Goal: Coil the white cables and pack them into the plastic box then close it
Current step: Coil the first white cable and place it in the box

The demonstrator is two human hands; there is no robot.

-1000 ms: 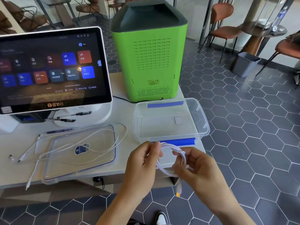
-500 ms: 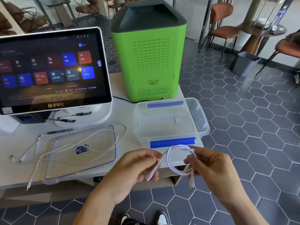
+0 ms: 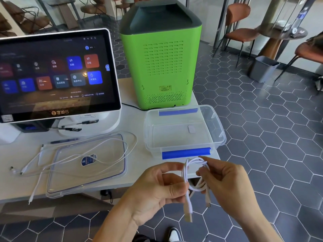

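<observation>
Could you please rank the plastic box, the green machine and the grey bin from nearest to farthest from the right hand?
From the right hand:
1. Plastic box, on the table just beyond the fingers.
2. Green machine, behind the box.
3. Grey bin, on the floor, far right.

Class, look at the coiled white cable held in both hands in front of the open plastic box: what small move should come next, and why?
Probably lift the coiled cable forward and lower it into the plastic box. The coil looks finished, both plugs hang free below the left hand and right hand, and the box stands open just beyond.
</observation>
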